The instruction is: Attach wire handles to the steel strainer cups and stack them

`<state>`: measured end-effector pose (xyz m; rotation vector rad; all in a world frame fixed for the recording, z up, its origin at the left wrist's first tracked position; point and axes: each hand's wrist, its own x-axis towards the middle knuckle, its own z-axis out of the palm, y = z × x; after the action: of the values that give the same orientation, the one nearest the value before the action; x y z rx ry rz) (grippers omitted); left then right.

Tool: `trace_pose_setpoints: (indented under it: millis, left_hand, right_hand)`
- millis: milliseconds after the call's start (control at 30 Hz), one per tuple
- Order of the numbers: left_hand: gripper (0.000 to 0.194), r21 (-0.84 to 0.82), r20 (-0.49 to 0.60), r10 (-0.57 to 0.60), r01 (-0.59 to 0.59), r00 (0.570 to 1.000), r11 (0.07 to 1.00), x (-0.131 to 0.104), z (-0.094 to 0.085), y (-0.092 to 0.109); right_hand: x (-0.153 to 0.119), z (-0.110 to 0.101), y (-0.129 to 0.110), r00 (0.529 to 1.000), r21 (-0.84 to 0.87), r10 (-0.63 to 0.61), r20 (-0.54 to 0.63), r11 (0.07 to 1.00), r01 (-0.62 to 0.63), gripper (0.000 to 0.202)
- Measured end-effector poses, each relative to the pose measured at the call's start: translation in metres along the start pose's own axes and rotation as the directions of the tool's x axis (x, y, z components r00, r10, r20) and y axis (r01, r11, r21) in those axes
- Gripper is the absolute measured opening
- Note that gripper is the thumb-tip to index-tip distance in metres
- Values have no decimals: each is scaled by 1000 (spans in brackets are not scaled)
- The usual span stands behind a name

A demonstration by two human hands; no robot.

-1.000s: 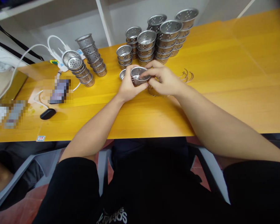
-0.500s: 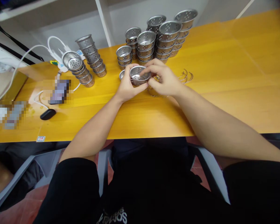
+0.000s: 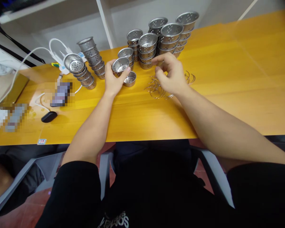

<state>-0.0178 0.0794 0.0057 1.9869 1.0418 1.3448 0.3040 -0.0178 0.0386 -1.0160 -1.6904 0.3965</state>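
Note:
Between its thumb and fingers, my left hand (image 3: 114, 80) grips a perforated metal cup (image 3: 120, 65), its open mouth tilted up toward me. Just to the right of that hand, a second small metal cup (image 3: 129, 79) sits on the table. My right hand (image 3: 169, 72) hovers over a loose pile of curved metal wires (image 3: 158, 90), its index finger and thumb apart. Nothing shows between those fingers. Behind the hands stand stacks of perforated cups (image 3: 148, 47); the right fingertips overlap the base of one stack in view.
Two leaning cup stacks (image 3: 85, 72) stand at the left, beside white cables and a power strip (image 3: 64, 68). A blurred phone (image 3: 61, 94) and a black mouse-like case (image 3: 49, 116) lie nearer. A shelf divider (image 3: 105, 23) rises behind the table (image 3: 228, 95). At far left, a person's knee shows.
My left hand has carried the cup leftward, away from my right hand. My right hand has drawn out of the cup, and its fingers have spread. The small cup on the table is now uncovered.

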Motion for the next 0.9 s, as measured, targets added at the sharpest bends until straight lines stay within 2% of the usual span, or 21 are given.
trace_pose_setpoints:
  millis: [100, 267, 367, 567, 900]
  left_hand:
    - [103, 68, -64, -41, 46, 997, 997, -3, 8, -10]
    - [106, 106, 20, -85, 83, 996, 991, -4, 10, -10]
    - [106, 110, 58, -89, 83, 994, 990, -3, 8, -12]
    - [102, 137, 85, -89, 77, 992, 988, -3, 8, -21]
    - [110, 152, 141, -62, 40, 988, 988, -1, 7, -27]
  right_hand:
    - [-1, 1, 3, 1000, -15, -4, 11, 1000, 4, 40]
    - [-3, 3, 6, 999, -18, -19, 31, 1000, 19, 37]
    - [-2, 4, 9, 999, -28, -12, 40, 1000, 13, 43]
    - [0, 6, 14, 999, -28, -12, 34, 1000, 13, 57]
    - [-3, 8, 23, 998, -11, -6, 57, 1000, 7, 53]
